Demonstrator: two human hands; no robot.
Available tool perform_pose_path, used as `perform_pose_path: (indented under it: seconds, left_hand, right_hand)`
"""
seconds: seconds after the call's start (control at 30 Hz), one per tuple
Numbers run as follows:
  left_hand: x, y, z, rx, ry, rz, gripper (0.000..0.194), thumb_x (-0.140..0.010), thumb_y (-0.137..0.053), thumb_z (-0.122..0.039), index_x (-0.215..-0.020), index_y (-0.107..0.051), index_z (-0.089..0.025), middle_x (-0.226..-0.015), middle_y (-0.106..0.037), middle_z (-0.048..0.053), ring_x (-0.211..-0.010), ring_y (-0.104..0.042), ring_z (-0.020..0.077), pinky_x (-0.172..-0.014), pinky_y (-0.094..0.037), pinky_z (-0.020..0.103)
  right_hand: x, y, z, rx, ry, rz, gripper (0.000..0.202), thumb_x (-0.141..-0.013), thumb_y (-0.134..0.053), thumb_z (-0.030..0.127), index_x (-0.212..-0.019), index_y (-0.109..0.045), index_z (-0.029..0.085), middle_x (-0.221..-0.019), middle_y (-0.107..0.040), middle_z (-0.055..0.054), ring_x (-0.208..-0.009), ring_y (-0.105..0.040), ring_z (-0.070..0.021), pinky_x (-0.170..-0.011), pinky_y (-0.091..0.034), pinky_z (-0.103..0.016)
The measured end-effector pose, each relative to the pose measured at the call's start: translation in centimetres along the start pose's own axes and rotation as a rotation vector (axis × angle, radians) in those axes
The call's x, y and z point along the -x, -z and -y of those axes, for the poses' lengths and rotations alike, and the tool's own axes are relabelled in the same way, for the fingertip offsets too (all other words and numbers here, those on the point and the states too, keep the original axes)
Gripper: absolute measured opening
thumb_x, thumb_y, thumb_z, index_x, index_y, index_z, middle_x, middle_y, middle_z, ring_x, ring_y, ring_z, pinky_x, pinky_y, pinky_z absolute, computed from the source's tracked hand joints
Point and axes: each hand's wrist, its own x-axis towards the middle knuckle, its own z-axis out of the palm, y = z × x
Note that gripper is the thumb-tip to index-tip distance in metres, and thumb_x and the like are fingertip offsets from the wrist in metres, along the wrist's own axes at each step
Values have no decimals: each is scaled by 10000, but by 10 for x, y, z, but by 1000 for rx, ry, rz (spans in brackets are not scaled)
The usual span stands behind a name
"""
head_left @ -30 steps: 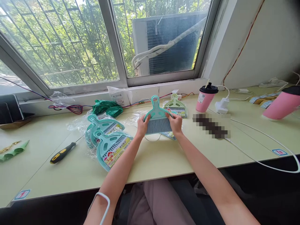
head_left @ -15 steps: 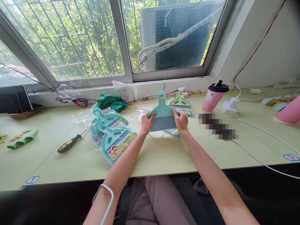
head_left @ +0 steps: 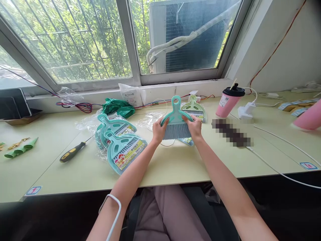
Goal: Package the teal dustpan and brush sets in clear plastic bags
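My left hand point(head_left: 158, 131) and my right hand point(head_left: 195, 128) are closed on the two sides of a teal dustpan and brush set point(head_left: 176, 115). It is held above the table with its looped handle pointing away and its grey bristles toward me. The thumbs lie on the near face; the other fingers are mostly hidden behind. Just beyond my right hand lies a green dustpan and brush set point(head_left: 193, 106) in clear wrap. A labelled pack point(head_left: 187, 142) is partly covered below the held set. Left of my hands, wrapped teal dustpan sets point(head_left: 125, 150) lie overlapping.
A screwdriver point(head_left: 72, 152) lies at left, near green curled pieces point(head_left: 22, 149). Crumpled green plastic point(head_left: 117, 107) sits by the window. At right stand a pink cup point(head_left: 227, 104) and a white charger point(head_left: 246, 110), with a white cable point(head_left: 273, 167) crossing the table point(head_left: 173, 170).
The held dustpan set has shifted slightly right and up in view and tilted a little. Both hands keep their grip. The whole view has moved slightly.
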Motion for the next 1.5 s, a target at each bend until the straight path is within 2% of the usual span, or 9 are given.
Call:
perform_pose_path:
  seconds: [0.13, 0.23, 0.37, 0.47, 0.57, 0.7, 0.83, 1.2, 1.5]
  left_hand:
    - [-5, 7, -8, -167, 45, 118, 401, -928, -439, -536, -833, -646, -207, -705, -597, 28, -730, -562, 195, -695, -408, 289]
    - [-3, 32, -19, -240, 74, 230, 501, -955, -326, -573, -1228, -594, -250, -1033, -684, 66, -983, -619, 235, -851, -445, 323]
    - [28, 104, -25, -594, 13, 184, 652, -917, -387, -618, -1414, -437, -197, -1398, -519, 138, -1315, -440, 292, -1096, -316, 431]
    - [72, 165, -18, -977, 240, -40, 693, -868, -421, -669, -1302, -547, -142, -1330, -529, 218, -1275, -439, 393, -1058, -325, 552]
    - [118, 194, -11, -1108, 382, -5, 828, -790, -490, -731, -1366, -490, -136, -1390, -460, 252, -1294, -409, 436, -1037, -320, 625]
    - [150, 180, -2, -1141, 197, 175, 964, -750, -553, -732, -1520, -290, -216, -1604, -182, 171, -1471, -117, 421, -1137, -73, 669]
    - [133, 168, 17, -1124, 51, 331, 623, -937, -371, -545, -1518, -303, -331, -1614, -217, 33, -1493, -147, 317, -1179, 54, 585]
    - [28, 195, 91, -1061, -109, 355, 595, -921, -414, -477, -1490, -371, -309, -1608, -229, 32, -1503, -116, 296, -1178, 50, 574]
    - [8, 180, 88, -971, -44, 227, 468, -910, -432, -376, -1356, -540, -286, -1552, -361, 77, -1486, -178, 325, -1128, 95, 661]
  right_hand:
    - [0, -3, 0, -227, -103, 23, 456, -671, -693, 644, -743, -664, 194, -637, -547, 5, -665, -488, -159, -638, -392, -293]
    - [1, -3, 2, -426, -180, 47, 454, -628, -756, 603, -800, -678, 190, -728, -608, -5, -746, -542, -170, -720, -436, -314]
    - [-1, 2, 2, -693, -354, 45, 513, -654, -747, 598, -968, -670, 201, -908, -679, -52, -858, -619, -226, -755, -500, -371]
    - [-4, 5, -2, -782, -396, 87, 534, -711, -692, 617, -1040, -653, 199, -985, -690, -87, -920, -647, -272, -753, -532, -413]
    - [-5, 5, -7, -754, -382, 145, 537, -768, -617, 638, -1078, -645, 200, -1000, -695, -102, -960, -653, -299, -753, -546, -442]
    - [-4, 1, -13, -685, -396, 170, 546, -778, -596, 651, -1102, -643, 215, -992, -706, -97, -975, -655, -303, -768, -552, -462]
    - [-2, -2, -16, -651, -437, 149, 562, -735, -646, 653, -1086, -655, 214, -992, -716, -95, -959, -660, -297, -763, -559, -458]
    - [2, -3, -5, -617, -385, 245, 559, -768, -584, 696, -1048, -683, 222, -857, -729, -85, -902, -666, -299, -759, -554, -462]
    - [1, 2, 2, -556, -341, 233, 566, -792, -555, 691, -1098, -697, 237, -859, -731, -87, -966, -645, -313, -816, -523, -468]
